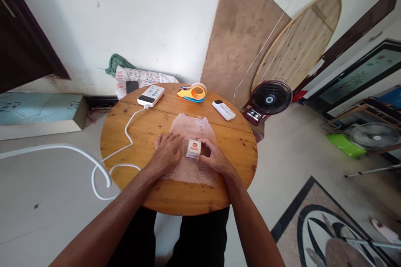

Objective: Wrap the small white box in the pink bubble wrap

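A sheet of bubble wrap (191, 172) lies spread on the round wooden table. On its middle sits a small white box (193, 149) with a red print on top. My right hand (215, 157) holds the box from the right, its thumb at the near side and its fingers at the far side. To the left of the box, my left hand (167, 150) rests flat on the bubble wrap with its fingers stretched out, holding nothing.
An orange and blue tape dispenser (192, 92) stands at the table's (239, 150) far side. Left of it lies a white power bank (151, 96) with a white cable (127, 127); a second power bank (223, 109) lies to the right. A fan (271, 98) stands beyond the table.
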### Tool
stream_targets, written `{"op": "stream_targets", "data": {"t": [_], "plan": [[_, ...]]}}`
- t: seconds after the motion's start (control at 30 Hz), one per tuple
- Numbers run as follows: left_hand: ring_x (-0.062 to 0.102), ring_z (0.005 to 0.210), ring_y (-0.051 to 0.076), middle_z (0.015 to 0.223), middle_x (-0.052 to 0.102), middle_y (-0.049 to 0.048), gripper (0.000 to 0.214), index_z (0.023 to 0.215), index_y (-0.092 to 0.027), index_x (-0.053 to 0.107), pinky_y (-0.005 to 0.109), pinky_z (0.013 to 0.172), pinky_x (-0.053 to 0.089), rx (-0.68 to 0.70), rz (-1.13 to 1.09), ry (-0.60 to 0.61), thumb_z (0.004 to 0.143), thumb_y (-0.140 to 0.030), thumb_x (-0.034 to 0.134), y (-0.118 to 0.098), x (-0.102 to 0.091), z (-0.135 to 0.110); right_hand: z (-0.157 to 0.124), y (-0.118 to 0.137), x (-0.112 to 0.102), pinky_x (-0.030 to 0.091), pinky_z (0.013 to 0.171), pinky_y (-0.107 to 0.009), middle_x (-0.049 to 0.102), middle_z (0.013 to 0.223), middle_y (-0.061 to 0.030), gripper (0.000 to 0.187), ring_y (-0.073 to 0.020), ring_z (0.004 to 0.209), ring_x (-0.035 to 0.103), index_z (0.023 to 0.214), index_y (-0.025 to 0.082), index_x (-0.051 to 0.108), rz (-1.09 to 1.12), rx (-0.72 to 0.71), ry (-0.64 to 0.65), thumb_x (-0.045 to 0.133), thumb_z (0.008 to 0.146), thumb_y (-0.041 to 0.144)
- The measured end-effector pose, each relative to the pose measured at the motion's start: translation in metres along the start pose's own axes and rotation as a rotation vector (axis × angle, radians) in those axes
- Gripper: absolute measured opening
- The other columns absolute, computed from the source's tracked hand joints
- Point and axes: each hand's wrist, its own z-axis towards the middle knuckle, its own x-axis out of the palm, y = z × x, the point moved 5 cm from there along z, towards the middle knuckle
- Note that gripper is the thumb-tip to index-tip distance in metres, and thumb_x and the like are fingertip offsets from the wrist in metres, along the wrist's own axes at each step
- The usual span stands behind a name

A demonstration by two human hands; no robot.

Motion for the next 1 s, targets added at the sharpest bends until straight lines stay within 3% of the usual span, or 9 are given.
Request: {"op": "stream_targets", "data": {"t": [0.13, 0.23, 0.33, 0.47, 0.57, 0.67, 0.77, 1.0], "plan": [[0.039, 0.13, 0.028, 0.131, 0.056, 0.0088, 0.047, 0.121, -0.018, 0.057, 0.053, 0.109, 0.026, 0.031, -0.026, -0.082, 0.076, -0.013, 0.043, -0.007, -0.012, -0.003, 0.001, -0.003, 0.001, 0.036, 0.105, -0.039, 0.053, 0.13, -0.0067, 0.053, -0.0229, 0.121, 0.049, 0.12, 0.023, 0.052, 0.015, -0.013, -0.004, 0.071, 0.071, 0.025], [0.042, 0.127, 0.028, 0.126, 0.059, 0.01, 0.043, 0.117, -0.017, 0.06, 0.048, 0.107, 0.033, 0.157, 0.018, -0.11, 0.077, -0.014, 0.043, -0.022, -0.03, -0.021, 0.001, -0.004, 0.001, 0.037, 0.103, -0.039, 0.055, 0.127, -0.0064, 0.057, -0.0226, 0.118, 0.051, 0.124, 0.023, 0.05, 0.022, -0.005, -0.01, 0.07, 0.071, 0.023], [0.04, 0.129, 0.03, 0.129, 0.056, 0.0079, 0.043, 0.115, -0.023, 0.06, 0.053, 0.108, 0.029, 0.299, 0.148, -0.045, 0.074, -0.017, 0.049, -0.04, -0.044, -0.05, 0.0, -0.004, 0.001, 0.037, 0.103, -0.04, 0.055, 0.126, -0.006, 0.058, -0.0227, 0.117, 0.051, 0.125, 0.024, 0.049, 0.005, -0.018, -0.007, 0.069, 0.071, 0.021], [0.035, 0.133, 0.034, 0.134, 0.052, 0.0109, 0.047, 0.115, -0.022, 0.06, 0.057, 0.11, 0.021, 0.309, 0.272, 0.014, 0.069, -0.015, 0.055, -0.048, -0.046, -0.075, 0.0, -0.004, 0.001, 0.037, 0.103, -0.039, 0.054, 0.128, -0.0061, 0.058, -0.0229, 0.118, 0.05, 0.125, 0.024, 0.05, -0.014, -0.03, 0.003, 0.07, 0.071, 0.023], [0.035, 0.133, 0.034, 0.135, 0.052, 0.0117, 0.039, 0.107, -0.021, 0.063, 0.058, 0.111, 0.019, 0.306, 0.292, 0.004, 0.069, -0.013, 0.055, -0.05, -0.038, -0.076, 0.0, -0.003, 0.001, 0.039, 0.101, -0.039, 0.055, 0.126, -0.0064, 0.058, -0.0226, 0.116, 0.052, 0.125, 0.023, 0.049, -0.004, -0.014, -0.015, 0.071, 0.071, 0.025], [0.037, 0.133, 0.032, 0.134, 0.053, 0.0097, 0.02, 0.086, -0.021, 0.066, 0.057, 0.112, 0.017, 0.328, 0.272, -0.013, 0.072, -0.012, 0.054, -0.052, -0.03, -0.07, 0.0, 0.0, 0.0, 0.04, 0.099, -0.038, 0.058, 0.122, -0.0068, 0.051, -0.0221, 0.112, 0.054, 0.121, 0.021, 0.052, -0.002, -0.019, -0.03, 0.07, 0.073, 0.025], [0.038, 0.132, 0.03, 0.132, 0.056, 0.008, 0.015, 0.073, -0.02, 0.064, 0.056, 0.113, 0.015, 0.357, 0.239, -0.034, 0.074, -0.011, 0.052, -0.053, -0.027, -0.066, -0.001, 0.002, 0.0, 0.042, 0.097, -0.037, 0.059, 0.119, -0.0064, 0.049, -0.0217, 0.109, 0.055, 0.12, 0.021, 0.053, 0.001, -0.021, -0.044, 0.068, 0.074, 0.025], [0.049, 0.123, 0.027, 0.122, 0.063, 0.0068, 0.017, 0.076, -0.02, 0.064, 0.053, 0.111, 0.022, 0.406, 0.164, -0.124, 0.078, -0.012, 0.049, -0.054, -0.033, -0.063, -0.001, -0.001, 0.001, 0.039, 0.102, -0.039, 0.057, 0.125, -0.0061, 0.053, -0.0226, 0.115, 0.053, 0.124, 0.023, 0.052, 0.048, 0.0, -0.051, 0.069, 0.075, 0.031]]}}
